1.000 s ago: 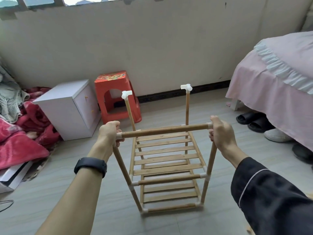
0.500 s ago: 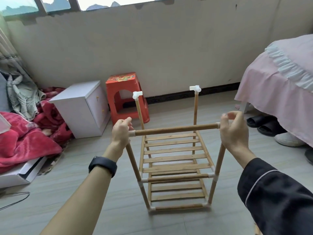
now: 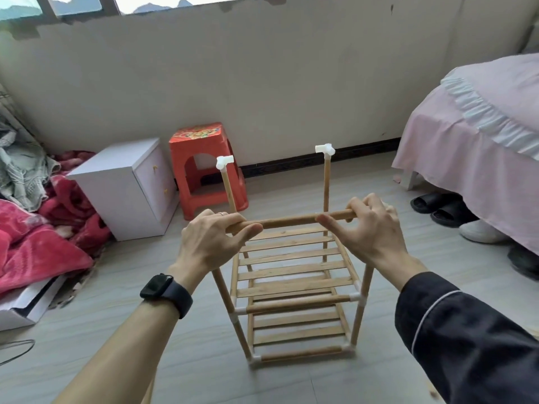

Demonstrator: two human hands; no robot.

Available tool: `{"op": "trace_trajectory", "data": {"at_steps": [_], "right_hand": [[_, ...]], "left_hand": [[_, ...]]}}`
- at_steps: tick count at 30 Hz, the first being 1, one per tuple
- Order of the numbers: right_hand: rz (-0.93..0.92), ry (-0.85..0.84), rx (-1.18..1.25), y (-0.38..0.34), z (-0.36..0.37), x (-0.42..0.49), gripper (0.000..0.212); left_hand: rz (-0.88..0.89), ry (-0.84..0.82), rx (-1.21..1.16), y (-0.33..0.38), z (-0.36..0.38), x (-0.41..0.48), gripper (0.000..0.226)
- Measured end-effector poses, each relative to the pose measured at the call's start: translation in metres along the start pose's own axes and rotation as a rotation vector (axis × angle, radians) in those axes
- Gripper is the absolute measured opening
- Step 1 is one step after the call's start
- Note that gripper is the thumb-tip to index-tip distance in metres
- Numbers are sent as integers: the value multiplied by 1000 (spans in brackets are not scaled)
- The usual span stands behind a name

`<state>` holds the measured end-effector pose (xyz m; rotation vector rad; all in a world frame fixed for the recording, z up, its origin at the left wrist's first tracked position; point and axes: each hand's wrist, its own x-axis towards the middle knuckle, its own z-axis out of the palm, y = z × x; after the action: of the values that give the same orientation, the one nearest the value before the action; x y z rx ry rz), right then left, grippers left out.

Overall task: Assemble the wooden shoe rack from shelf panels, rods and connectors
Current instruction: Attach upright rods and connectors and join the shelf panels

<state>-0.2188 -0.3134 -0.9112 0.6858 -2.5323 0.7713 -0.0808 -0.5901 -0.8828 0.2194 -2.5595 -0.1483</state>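
Note:
The wooden shoe rack (image 3: 294,290) stands upright on the floor, with slatted shelf panels joined to rods by white connectors. Its top front rod (image 3: 288,221) runs crosswise between my hands. My left hand (image 3: 213,240) grips the rod's left end, thumb under it. My right hand (image 3: 367,228) holds the right end between curled fingers and thumb. Both front top corners are hidden behind my hands. Two back upright rods rise higher, each capped by a white connector: the left connector (image 3: 224,162) and the right connector (image 3: 324,148).
A red plastic stool (image 3: 204,167) and a white cabinet (image 3: 128,185) stand behind the rack on the left. Red blankets (image 3: 38,243) pile at far left. A pink-covered bed (image 3: 478,135) fills the right, with slippers and shoes (image 3: 446,208) under it.
Both hands have slid inward along the top front rod, from the corner connectors to a grip on the rod itself. The view has shifted a little.

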Motion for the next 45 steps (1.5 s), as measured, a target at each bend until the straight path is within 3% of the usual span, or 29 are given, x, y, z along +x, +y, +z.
{"op": "trace_trajectory", "data": {"at_steps": [6, 15, 20, 23, 26, 29, 32, 35, 38, 41, 45], "right_hand": [[-1, 32, 74, 1, 2, 0, 70], [17, 27, 72, 0, 2, 0, 68], [191, 12, 28, -10, 1, -8, 73], [354, 62, 138, -17, 1, -8, 75], [472, 73, 376, -19, -1, -4, 75], [449, -16, 490, -24, -1, -9, 70], [372, -74, 585, -39, -12, -20, 74], [272, -148, 509, -61, -25, -37, 94], [70, -201, 261, -85, -32, -56, 102], [-111, -222, 24, -94, -26, -59, 83], [-166, -164, 12, -84, -17, -58, 51]], "left_hand": [[-24, 74, -86, 3, 2, -1, 67], [-19, 11, -116, 0, 2, 1, 69], [-87, -66, -176, 9, -3, 1, 60], [-162, -118, -202, 39, -3, 1, 42], [-155, -196, -359, 81, -4, -3, 22], [-105, -388, -655, 105, -14, -6, 19], [-81, -419, -762, 99, -25, 1, 14], [-113, -300, -561, 67, -26, 19, 22], [-168, -236, -113, 16, -27, 48, 41], [-242, -351, 226, -29, -28, 77, 65], [-323, -509, 265, -60, -5, 89, 79]]}}
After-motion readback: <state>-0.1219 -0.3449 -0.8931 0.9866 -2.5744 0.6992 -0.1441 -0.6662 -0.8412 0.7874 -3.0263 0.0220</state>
